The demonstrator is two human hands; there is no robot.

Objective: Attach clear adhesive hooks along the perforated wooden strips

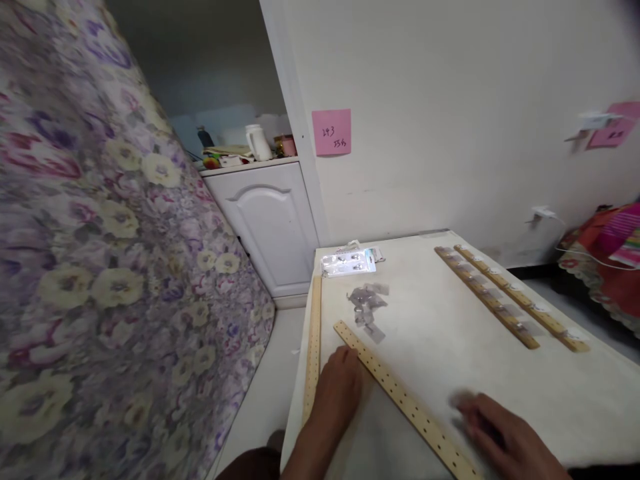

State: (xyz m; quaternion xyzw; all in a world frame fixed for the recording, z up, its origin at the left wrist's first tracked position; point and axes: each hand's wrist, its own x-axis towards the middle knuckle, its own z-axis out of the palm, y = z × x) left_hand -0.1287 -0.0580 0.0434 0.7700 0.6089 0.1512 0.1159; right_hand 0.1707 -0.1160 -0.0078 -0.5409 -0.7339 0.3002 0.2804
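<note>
Right now the person's left hand (343,380) rests by the far part of a pale perforated strip (400,398), which lies aslant on the table (417,293), its near end running down out of my sight. The left fingers are bent and bunched together against the strip's left edge; the thumb is hidden, so I can't tell whether they pinch it. Over to the right of the strip, apart from it, the right hand (495,430) is curled above the tabletop, its fingertips blurred, and I can't tell if they hold anything.

Another perforated strip (313,340) lies along the table's left edge, beside the left forearm. Just beyond the slanted strip's far end, small see-through packets (367,307) sit in a loose heap, and behind them, near the wall, there's a clear package (347,263). On the table's right side, 2 wooden strips (525,302) lie side by side, with small clear pieces set along both. Above the table, a pink note (331,132) marked 243 sticks to the wall, and flowered fabric (125,287) hangs at the left.
</note>
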